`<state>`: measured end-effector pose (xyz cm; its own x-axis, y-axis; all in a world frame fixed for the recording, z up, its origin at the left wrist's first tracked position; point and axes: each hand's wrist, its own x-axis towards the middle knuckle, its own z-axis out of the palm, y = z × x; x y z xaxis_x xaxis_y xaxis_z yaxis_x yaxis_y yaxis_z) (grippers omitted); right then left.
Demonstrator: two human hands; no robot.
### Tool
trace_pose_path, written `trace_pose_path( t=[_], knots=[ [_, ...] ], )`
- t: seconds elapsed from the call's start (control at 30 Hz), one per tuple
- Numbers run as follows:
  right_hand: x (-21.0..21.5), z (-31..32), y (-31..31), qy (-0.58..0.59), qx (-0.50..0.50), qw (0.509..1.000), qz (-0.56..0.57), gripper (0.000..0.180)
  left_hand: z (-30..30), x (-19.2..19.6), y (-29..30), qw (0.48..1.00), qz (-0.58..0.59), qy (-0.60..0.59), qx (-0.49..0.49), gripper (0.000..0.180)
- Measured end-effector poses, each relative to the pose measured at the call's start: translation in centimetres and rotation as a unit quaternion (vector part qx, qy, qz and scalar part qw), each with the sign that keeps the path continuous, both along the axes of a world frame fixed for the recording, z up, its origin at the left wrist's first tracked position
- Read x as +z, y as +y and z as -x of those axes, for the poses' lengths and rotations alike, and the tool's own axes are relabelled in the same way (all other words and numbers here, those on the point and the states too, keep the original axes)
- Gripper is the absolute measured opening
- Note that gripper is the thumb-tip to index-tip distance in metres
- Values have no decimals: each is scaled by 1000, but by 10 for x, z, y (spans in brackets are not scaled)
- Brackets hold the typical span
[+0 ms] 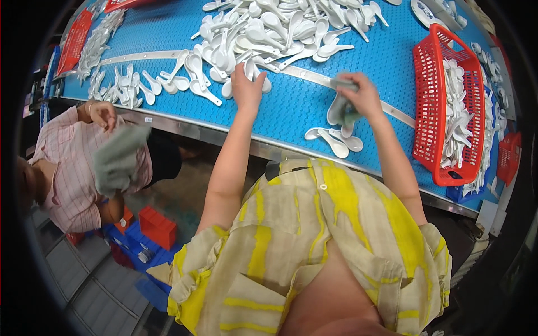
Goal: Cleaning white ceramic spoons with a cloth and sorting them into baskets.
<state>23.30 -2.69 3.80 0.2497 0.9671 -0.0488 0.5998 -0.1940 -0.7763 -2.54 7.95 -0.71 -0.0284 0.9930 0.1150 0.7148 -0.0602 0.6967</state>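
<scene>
Along the near edge of a big heap of white soup spoons (263, 33), my left hand (246, 92) has its fingers bent around a white spoon (250, 69). My right hand (361, 95), slightly blurred, grips a grey-green cloth (347, 106) above the blue belt. White spoons lie partly under this cloth, and I cannot tell whether the hand also holds one. Closer to me, a few loose spoons (335, 143) rest near the belt's front edge.
A red plastic basket (428, 106) full of white spoons stands at the right. More spoons (129, 87) lie at the left by another red basket (74, 42). A co-worker (73, 151) in a pink striped shirt holds a grey cloth (120, 159). A metal rail (190, 130) edges the blue surface (280, 115).
</scene>
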Motion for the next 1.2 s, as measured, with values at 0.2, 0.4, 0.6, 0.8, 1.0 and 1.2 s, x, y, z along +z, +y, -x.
trace_pose_path(
  t=[0.2, 0.4, 0.6, 0.8, 1.0, 1.2],
  knots=[
    [-19, -24, 80, -209, 66, 971, -93, 40, -16, 4, 1, 994, 35, 107, -11, 60],
    [-49, -37, 90, -231, 85, 968, 43, 47, 22, -15, 8, 944, 261, -201, 24, 47],
    [-14, -82, 39, -124, 67, 960, 242, 36, 19, 4, -9, 751, 413, -512, 50, 37],
    [5, -55, 41, -96, -20, 991, 86, 42, 6, 4, -12, 621, 448, -642, 9, 43],
    [-60, -7, 50, -300, 123, 942, -91, 42, 3, 12, -17, 570, 460, -681, -13, 41],
    [-12, -10, 36, -104, 178, 948, 242, 36, 22, 8, -27, 662, 434, -608, 53, 31]
  ],
)
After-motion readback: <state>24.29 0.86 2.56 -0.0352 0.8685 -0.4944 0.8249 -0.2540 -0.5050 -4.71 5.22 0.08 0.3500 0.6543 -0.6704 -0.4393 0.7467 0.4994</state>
